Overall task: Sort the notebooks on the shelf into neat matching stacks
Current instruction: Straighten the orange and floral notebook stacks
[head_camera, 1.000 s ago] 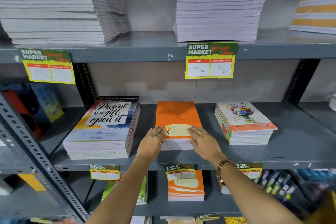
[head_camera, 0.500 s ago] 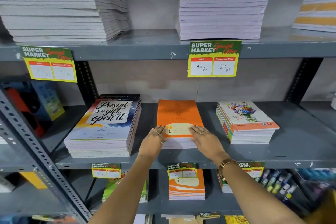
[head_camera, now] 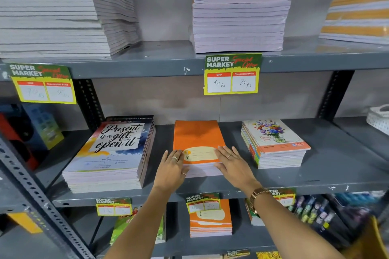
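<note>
Grey metal shelf [head_camera: 328, 176], stacked notebooks [head_camera: 197, 143]

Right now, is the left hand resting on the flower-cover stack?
No, the left hand touches the orange stack in the middle.

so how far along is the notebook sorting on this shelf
Mostly done, it seems: the quote-cover stack and floral stack sit squared. In hand: left hand and right hand press the orange stack at its front corners. Left: possibly just squaring that stack.
</note>
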### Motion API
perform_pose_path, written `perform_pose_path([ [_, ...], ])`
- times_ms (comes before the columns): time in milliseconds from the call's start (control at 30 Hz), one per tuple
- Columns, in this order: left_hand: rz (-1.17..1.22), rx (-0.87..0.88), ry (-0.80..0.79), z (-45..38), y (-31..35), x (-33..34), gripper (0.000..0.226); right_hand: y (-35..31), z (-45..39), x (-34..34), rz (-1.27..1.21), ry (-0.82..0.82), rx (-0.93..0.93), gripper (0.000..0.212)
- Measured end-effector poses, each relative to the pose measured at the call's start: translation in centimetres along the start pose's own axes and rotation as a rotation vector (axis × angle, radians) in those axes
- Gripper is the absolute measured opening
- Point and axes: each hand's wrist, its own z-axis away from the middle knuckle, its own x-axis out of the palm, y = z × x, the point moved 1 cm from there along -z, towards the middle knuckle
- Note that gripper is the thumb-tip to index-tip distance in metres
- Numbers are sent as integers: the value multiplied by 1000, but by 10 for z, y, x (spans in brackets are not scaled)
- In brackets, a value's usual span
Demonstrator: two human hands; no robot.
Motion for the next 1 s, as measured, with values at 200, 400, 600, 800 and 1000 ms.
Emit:
perform_pose_path([
  [200, -13, 8, 33, -19, 31, -10, 79, 40, 16, -19, -18, 161, 166, 115],
  [400, 51, 111, 33, -35, 86, -10, 56, 88, 40, -34, -8, 196, 268, 104],
  [600, 98, 174, 50, -62, 130, -6, 51, 126, 63, -49, -25, 203, 379, 59],
  [800, 180, 234, 17, -82, 179, -5, 54, 163, 75, -54, -40, 171, 427, 48],
  [1000, 174, 275, -29, -92, 208, 0, 56, 186, 71, -55, -15, 151, 372, 45],
])
